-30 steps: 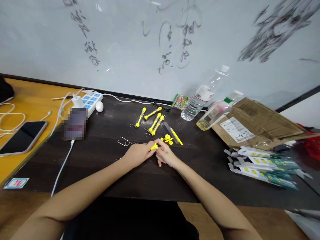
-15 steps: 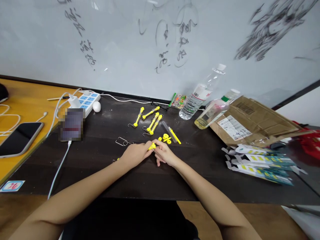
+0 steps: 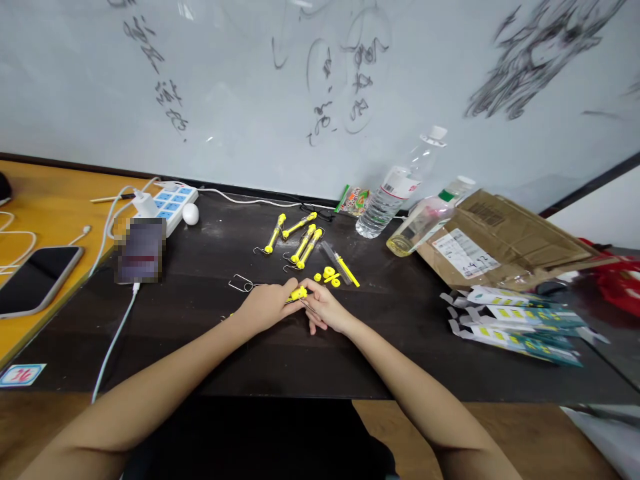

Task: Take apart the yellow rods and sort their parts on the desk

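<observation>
Pinching a small yellow plastic piece (image 3: 299,293), our left grip (image 3: 267,305) and right grip (image 3: 326,309) could flick it across the dark counter (image 3: 400,340) if fingers slip.

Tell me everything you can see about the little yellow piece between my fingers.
The yellow piece is small, plastic-looking and shaped like a short stick, lying nearly level over the dark table. The left hand pinches one end, the right hand the other. Fingers hide part of it; finer detail is too small to tell.
</observation>
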A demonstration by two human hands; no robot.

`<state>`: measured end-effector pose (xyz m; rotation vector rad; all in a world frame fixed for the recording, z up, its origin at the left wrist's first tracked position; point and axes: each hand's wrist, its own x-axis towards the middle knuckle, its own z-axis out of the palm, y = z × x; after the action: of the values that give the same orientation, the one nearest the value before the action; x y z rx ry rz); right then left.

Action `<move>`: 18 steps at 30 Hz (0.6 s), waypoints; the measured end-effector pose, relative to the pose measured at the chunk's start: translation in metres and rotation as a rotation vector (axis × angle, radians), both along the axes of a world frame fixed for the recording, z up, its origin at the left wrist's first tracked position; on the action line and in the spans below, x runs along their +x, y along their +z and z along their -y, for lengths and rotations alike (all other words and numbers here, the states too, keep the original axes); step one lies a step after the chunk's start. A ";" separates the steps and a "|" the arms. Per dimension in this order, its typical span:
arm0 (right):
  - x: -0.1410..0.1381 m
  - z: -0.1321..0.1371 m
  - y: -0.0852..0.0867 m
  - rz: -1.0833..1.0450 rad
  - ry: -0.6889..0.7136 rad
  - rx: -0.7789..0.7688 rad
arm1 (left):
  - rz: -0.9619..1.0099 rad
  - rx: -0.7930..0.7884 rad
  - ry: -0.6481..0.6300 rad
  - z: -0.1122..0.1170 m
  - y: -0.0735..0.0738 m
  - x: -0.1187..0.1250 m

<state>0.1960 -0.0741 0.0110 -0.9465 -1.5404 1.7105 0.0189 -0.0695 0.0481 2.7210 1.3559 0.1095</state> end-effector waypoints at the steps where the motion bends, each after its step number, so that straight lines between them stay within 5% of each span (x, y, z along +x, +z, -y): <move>1: 0.000 0.000 0.000 -0.005 0.002 0.004 | -0.001 -0.001 -0.003 0.000 0.000 0.000; 10: -0.003 0.002 0.003 -0.046 -0.104 -0.020 | 0.046 0.085 -0.003 0.001 -0.010 0.002; 18: -0.004 0.000 0.001 -0.063 -0.172 -0.056 | 0.078 0.136 0.071 0.005 0.009 0.003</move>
<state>0.1916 -0.0736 0.0116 -1.0129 -1.3372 1.6528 0.0220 -0.0748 0.0575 2.7440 1.4750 0.3215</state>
